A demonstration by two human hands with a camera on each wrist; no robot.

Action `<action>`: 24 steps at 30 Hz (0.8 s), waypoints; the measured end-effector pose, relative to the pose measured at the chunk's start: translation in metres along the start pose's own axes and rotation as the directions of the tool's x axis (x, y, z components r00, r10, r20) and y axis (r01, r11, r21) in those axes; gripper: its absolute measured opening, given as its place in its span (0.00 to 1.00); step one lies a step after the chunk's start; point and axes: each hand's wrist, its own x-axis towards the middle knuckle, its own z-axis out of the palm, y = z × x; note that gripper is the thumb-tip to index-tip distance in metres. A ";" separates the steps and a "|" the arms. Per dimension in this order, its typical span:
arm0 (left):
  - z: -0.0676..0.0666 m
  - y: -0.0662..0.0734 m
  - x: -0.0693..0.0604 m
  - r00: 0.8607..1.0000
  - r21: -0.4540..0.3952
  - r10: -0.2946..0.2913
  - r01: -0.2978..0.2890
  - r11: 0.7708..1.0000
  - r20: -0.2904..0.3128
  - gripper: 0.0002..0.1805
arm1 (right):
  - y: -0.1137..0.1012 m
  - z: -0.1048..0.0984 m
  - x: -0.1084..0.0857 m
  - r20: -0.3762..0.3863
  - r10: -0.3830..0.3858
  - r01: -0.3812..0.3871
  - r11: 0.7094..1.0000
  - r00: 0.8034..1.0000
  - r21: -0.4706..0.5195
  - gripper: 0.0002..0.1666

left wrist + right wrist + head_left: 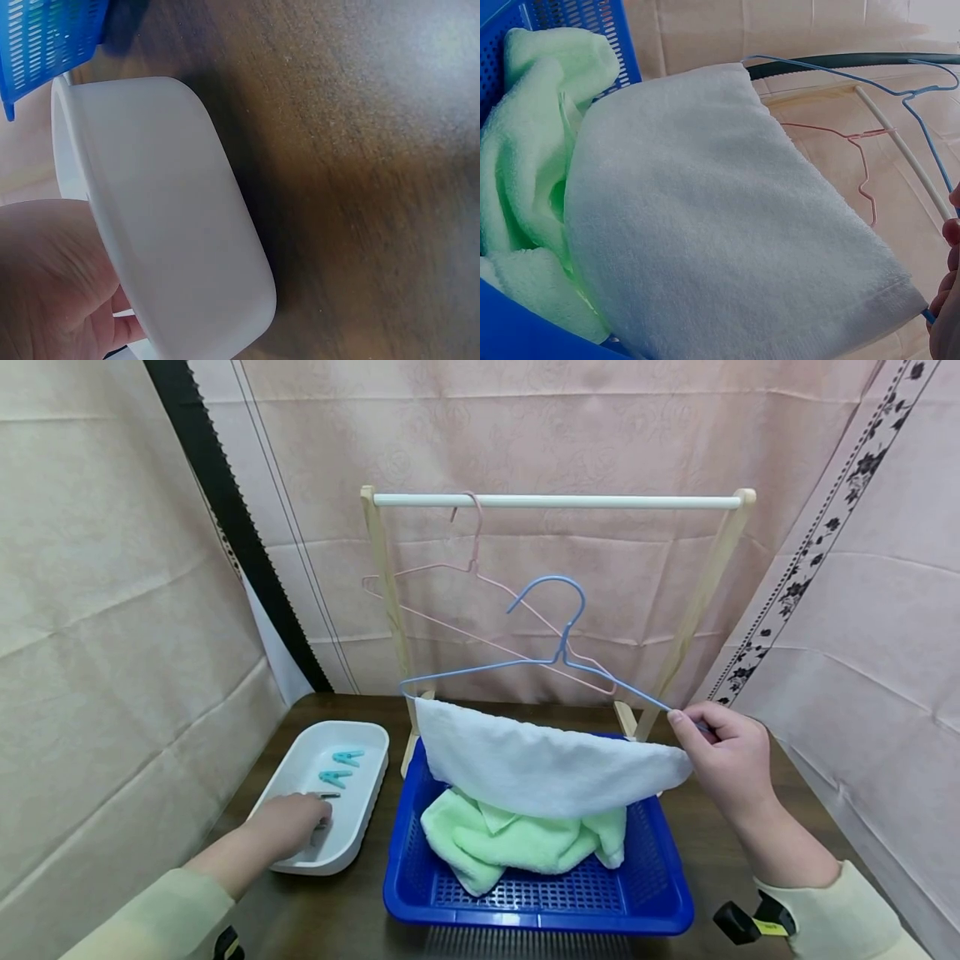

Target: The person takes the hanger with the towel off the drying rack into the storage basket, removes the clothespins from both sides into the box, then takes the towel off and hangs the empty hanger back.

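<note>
My right hand [723, 764] pinches the right end of a blue hanger [480, 669], thumb and fingers around the wire. A white towel [547, 760] is draped over the hanger's lower bar and hangs above a blue basket [540, 920]. Beneath it, a green towel [517, 839] lies crumpled in the basket. On the left, my left hand [288, 825] reaches into a white tray [371, 752]. Two teal clothespins [335, 777] lie beyond its fingers, and part of a dark clip [327, 795] shows beside them. The tray wall [165, 195] and the hand itself hide the fingertips.
Behind the basket stands a rack with pale wooden legs [697, 602] and a white rail [600, 502]. A pink hanger [476, 539] hangs from this rail near its left end. Tray, basket and rack stand on a dark wooden table [285, 910], enclosed by pale cloth.
</note>
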 end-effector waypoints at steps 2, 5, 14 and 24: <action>-0.001 0.000 0.000 1.000 -0.009 -0.007 0.007 1.000 0.008 0.10 | -0.001 0.000 0.000 0.001 -0.001 0.001 1.000 1.000 0.001 0.13; -0.001 0.000 0.001 1.000 -0.016 -0.019 0.019 1.000 0.019 0.09 | 0.000 0.000 0.000 0.000 -0.003 0.003 1.000 1.000 0.000 0.13; -0.001 -0.005 0.003 0.999 -0.036 -0.024 0.025 0.999 0.035 0.10 | 0.003 0.000 0.000 -0.008 -0.025 0.025 1.000 1.000 0.004 0.12; -0.009 -0.015 0.002 0.998 -0.031 -0.043 0.041 0.999 -0.054 0.12 | 0.004 -0.001 0.000 -0.004 -0.016 0.016 1.000 1.000 0.016 0.13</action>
